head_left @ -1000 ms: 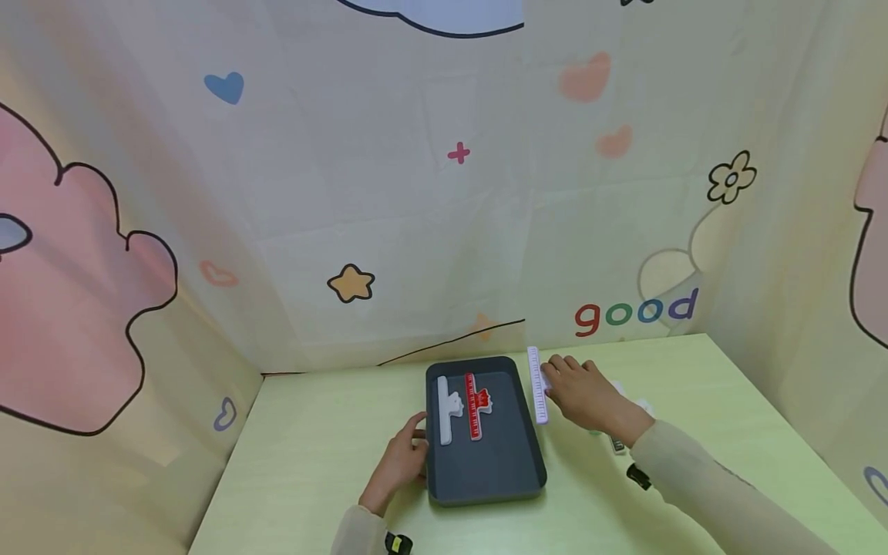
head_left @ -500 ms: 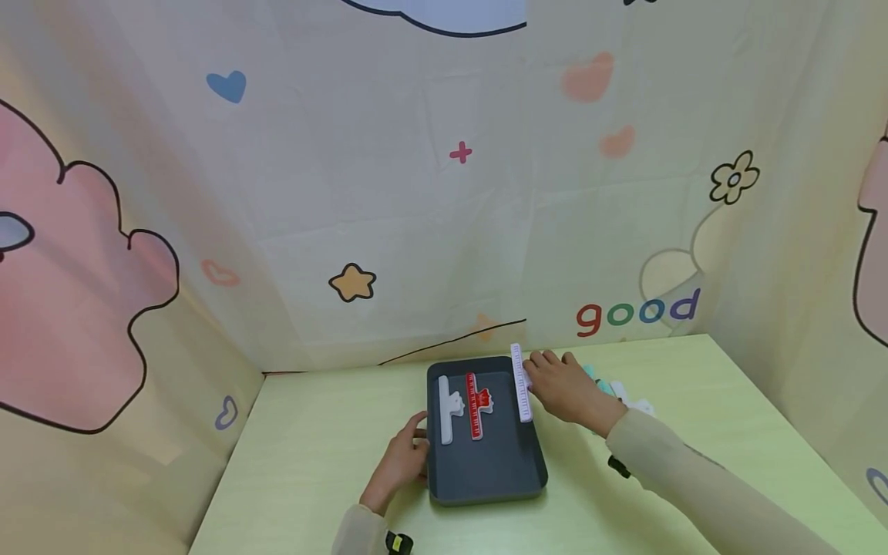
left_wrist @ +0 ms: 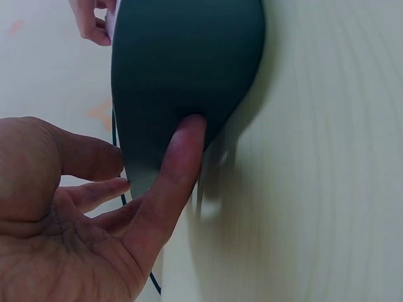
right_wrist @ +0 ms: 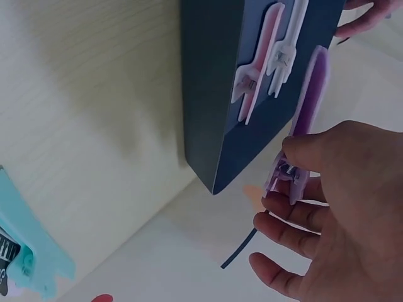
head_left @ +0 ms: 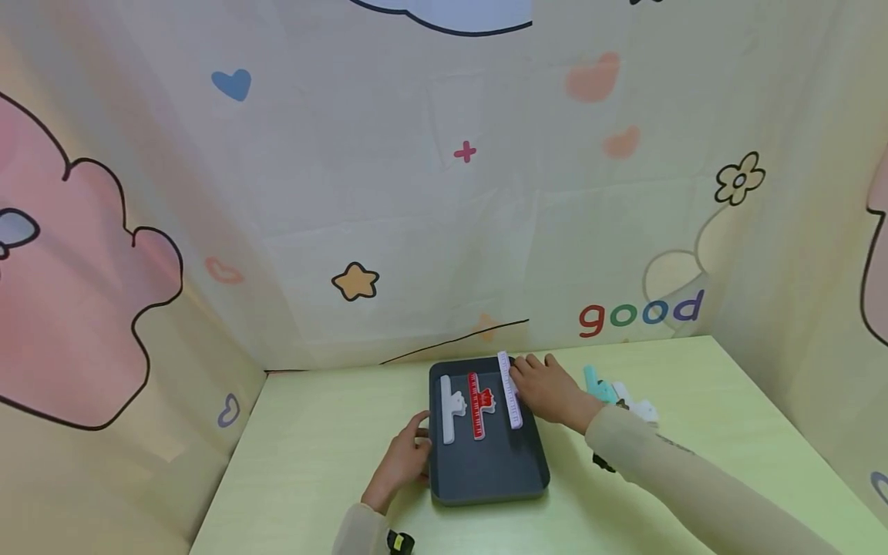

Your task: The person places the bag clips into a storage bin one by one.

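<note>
My right hand (head_left: 551, 389) pinches a pale purple bag clip (head_left: 509, 389) by its handles, over the right part of a dark grey tray (head_left: 486, 479). In the right wrist view the thumb and fingers grip near the clip's spring, and its long bar points away from the palm. Inside the tray a white clip (head_left: 446, 412) lies at the left, with a red clip (head_left: 475, 408) beside it. My left hand (head_left: 398, 464) rests against the tray's left side; the left wrist view has a fingertip (left_wrist: 192, 129) pressed on the outer wall and other fingers by the rim.
On the pale green table (head_left: 312, 432), right of the tray, lie a teal clip (head_left: 598, 385) and a white clip (head_left: 645, 411), partly behind the right forearm. A printed curtain (head_left: 430, 231) stands close behind the tray.
My right hand has carried the purple clip leftward from beside the tray to over its right part. The teal clip has come into view behind the arm. My left hand stays at the tray.
</note>
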The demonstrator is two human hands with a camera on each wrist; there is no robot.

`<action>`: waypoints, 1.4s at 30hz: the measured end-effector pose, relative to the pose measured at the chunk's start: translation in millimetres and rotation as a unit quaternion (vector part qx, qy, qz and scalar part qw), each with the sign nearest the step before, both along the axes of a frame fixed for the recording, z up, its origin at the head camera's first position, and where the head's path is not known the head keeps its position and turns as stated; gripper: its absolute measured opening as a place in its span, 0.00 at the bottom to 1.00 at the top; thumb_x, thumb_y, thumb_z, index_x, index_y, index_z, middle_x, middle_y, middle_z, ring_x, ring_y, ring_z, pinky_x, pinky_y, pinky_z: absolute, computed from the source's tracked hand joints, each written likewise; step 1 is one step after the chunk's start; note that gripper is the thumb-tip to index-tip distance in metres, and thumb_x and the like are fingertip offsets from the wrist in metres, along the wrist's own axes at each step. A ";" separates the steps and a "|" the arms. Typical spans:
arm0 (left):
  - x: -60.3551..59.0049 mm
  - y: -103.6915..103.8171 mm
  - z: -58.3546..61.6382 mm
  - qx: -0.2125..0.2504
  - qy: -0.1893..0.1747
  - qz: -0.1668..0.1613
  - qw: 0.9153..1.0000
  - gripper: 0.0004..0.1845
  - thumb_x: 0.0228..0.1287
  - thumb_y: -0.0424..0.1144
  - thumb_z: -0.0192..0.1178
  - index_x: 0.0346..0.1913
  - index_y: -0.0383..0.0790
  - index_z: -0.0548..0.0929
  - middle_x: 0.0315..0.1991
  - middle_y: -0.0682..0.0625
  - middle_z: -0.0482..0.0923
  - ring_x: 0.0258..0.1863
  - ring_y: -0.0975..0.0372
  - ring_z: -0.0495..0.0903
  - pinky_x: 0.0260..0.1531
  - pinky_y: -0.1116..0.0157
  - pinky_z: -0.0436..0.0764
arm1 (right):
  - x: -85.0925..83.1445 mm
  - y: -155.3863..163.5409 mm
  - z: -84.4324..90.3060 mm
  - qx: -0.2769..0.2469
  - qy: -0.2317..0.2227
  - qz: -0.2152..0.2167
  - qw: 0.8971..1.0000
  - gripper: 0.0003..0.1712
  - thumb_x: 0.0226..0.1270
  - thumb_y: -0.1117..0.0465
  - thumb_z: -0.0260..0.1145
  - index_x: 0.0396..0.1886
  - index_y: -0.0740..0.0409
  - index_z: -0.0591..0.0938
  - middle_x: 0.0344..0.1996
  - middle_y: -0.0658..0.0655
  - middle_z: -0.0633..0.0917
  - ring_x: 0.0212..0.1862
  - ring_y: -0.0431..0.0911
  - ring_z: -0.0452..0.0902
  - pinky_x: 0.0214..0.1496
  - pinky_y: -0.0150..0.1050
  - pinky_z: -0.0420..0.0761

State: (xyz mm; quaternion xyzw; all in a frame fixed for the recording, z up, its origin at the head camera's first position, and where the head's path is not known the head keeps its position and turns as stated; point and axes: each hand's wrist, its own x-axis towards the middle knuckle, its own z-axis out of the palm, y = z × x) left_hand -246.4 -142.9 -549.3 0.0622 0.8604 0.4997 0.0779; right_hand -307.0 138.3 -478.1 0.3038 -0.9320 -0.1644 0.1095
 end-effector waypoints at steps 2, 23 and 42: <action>-0.6 -0.3 -0.6 0.001 0.000 0.001 1.000 0.28 0.71 0.29 0.46 0.74 0.38 0.61 0.59 0.29 0.74 0.46 0.47 0.81 0.19 0.61 0.83 | -2.4 -2.7 -3.5 0.013 -0.001 0.000 1.000 0.26 0.66 0.50 0.66 0.58 0.58 0.76 0.55 0.59 0.79 0.54 0.53 0.73 0.54 0.53 0.79; -0.1 -0.6 2.0 0.008 -0.009 -0.001 1.000 0.28 0.72 0.29 0.46 0.74 0.39 0.60 0.59 0.29 0.73 0.45 0.48 0.81 0.19 0.60 0.83 | -8.6 -25.0 -20.2 0.093 -0.056 -0.032 0.994 0.29 0.63 0.52 0.68 0.62 0.56 0.77 0.62 0.57 0.78 0.62 0.53 0.71 0.67 0.51 0.73; -0.4 -0.8 0.1 -0.026 0.022 0.006 0.999 0.28 0.71 0.31 0.48 0.73 0.37 0.62 0.56 0.32 0.77 0.49 0.47 0.81 0.41 0.53 0.84 | -22.6 -27.6 -41.2 0.103 -0.014 -0.006 0.995 0.23 0.65 0.50 0.66 0.56 0.55 0.81 0.55 0.54 0.83 0.56 0.48 0.77 0.64 0.43 0.74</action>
